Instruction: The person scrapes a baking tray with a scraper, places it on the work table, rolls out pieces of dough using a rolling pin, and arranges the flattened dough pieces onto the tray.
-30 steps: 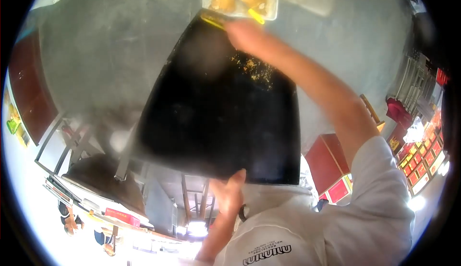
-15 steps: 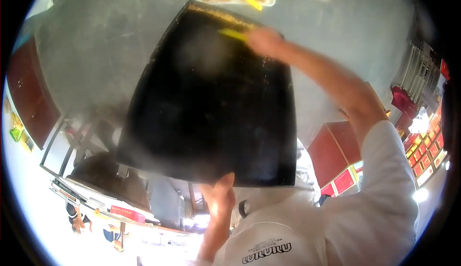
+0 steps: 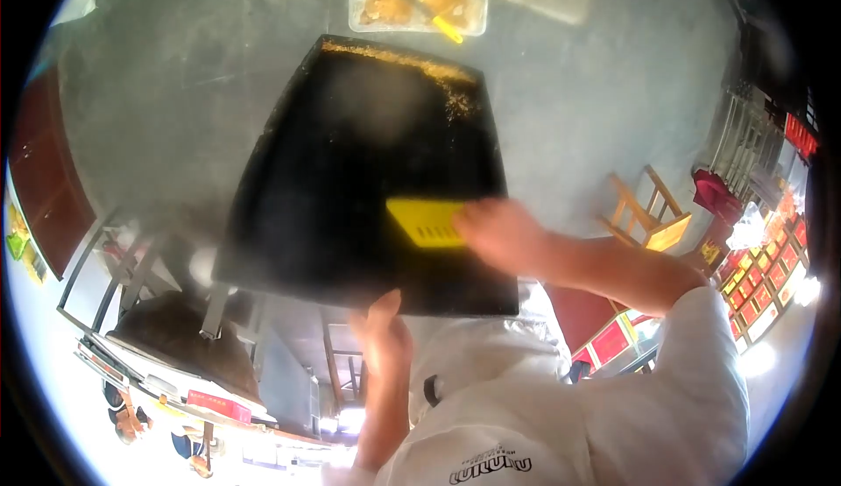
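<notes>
A big black baking tray (image 3: 350, 197) fills the middle of the view. My left hand (image 3: 384, 333) grips its near edge, thumb on top and the other fingers hidden underneath. In my right hand (image 3: 504, 234) is a yellow plastic scraper (image 3: 427, 223) with slots, held over the near right part of the tray; whether it touches the surface I cannot tell. Brown crumbs (image 3: 399, 58) lie in a band along the far rim, with a small heap at the far right corner.
Beyond the tray on the grey floor stands a clear plastic container (image 3: 420, 23) of yellow-brown food, a yellow-handled tool lying across it. To the right is a wooden stool (image 3: 653, 214). A metal-framed table (image 3: 166, 337) stands at the left, with people (image 3: 131, 420) further back.
My right hand has drawn the scraper from the far right rim back toward me. More crumbs show at the far right corner. The tray sits slightly lower and further left in view.
</notes>
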{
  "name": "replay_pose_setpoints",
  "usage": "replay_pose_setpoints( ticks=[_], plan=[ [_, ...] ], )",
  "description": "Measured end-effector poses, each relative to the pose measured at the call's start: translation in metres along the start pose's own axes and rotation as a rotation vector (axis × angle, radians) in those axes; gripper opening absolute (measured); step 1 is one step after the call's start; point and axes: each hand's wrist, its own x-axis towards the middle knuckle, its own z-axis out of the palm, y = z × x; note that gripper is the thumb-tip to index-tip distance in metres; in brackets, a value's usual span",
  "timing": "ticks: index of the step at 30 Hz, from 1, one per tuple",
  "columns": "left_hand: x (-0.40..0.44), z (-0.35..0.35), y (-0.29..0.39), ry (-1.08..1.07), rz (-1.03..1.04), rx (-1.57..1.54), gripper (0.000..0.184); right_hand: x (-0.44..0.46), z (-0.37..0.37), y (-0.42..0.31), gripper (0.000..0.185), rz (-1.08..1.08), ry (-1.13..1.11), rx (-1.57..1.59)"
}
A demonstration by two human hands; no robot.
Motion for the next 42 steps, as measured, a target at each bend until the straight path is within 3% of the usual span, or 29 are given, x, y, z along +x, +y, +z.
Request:
replay_pose_setpoints(
  ticks=[3, 6, 7, 11, 14, 18, 22, 27, 28, 30, 33, 36, 37, 40, 42],
  plan=[
    [-0.003, -0.035, -0.011, -0.032, 0.011, -0.059, 0.043, 0.056, 0.061, 0.094, 0.009, 0.135, 0.023, 0.007],
    [-0.015, -0.024, 0.004, -0.049, 0.07, -0.104, 0.043, 0.124, 0.116, 0.208, 0.009, 0.236, 0.092, -0.045],
    [-0.014, -0.026, 0.004, -0.041, 0.053, -0.092, 0.042, 0.141, 0.101, 0.216, 0.008, 0.269, -0.059, -0.152],
    [-0.009, -0.038, 0.004, -0.035, 0.005, -0.069, 0.041, 0.137, 0.066, 0.191, 0.009, 0.234, 0.059, -0.028],
    [-0.003, -0.025, 0.009, -0.036, -0.005, -0.076, 0.042, 0.086, 0.047, 0.136, 0.014, 0.085, 0.121, -0.05],
    [-0.002, -0.022, 0.014, -0.049, -0.011, -0.075, 0.048, 0.056, 0.031, 0.084, 0.015, 0.059, 0.099, -0.157],
    [-0.001, -0.02, 0.015, -0.059, 0.031, -0.079, 0.053, 0.092, 0.036, 0.118, 0.008, 0.156, 0.062, -0.163],
    [0.004, -0.029, 0.02, -0.071, 0.019, -0.211, 0.045, 0.142, 0.064, 0.222, 0.01, 0.159, 0.052, -0.357],
    [0.002, -0.022, 0.027, -0.021, -0.012, -0.207, 0.044, 0.158, 0.044, 0.222, 0.009, 0.281, -0.114, -0.358],
    [0.003, -0.012, 0.029, 0.009, -0.001, -0.184, 0.047, 0.183, 0.041, 0.249, 0.009, 0.394, -0.164, -0.376],
    [0.008, 0.017, 0.024, 0.063, 0.004, -0.201, 0.046, 0.204, 0.037, 0.27, 0.01, 0.199, 0.125, -0.36],
    [0.016, 0.042, 0.01, 0.149, -0.07, -0.195, 0.041, 0.222, 0.019, 0.285, 0.012, 0.095, 0.007, -0.503],
    [0.016, 0.057, 0.008, 0.173, -0.072, -0.205, 0.04, 0.228, 0.015, 0.286, 0.012, 0.177, 0.041, -0.393],
    [0.025, 0.089, -0.005, 0.181, -0.012, -0.216, 0.035, 0.246, 0.01, 0.312, 0.01, 0.085, 0.024, -0.66],
    [0.025, 0.096, -0.009, 0.196, -0.107, -0.121, 0.031, 0.24, 0.008, 0.319, 0.01, 0.092, 0.043, -0.62]
  ],
)
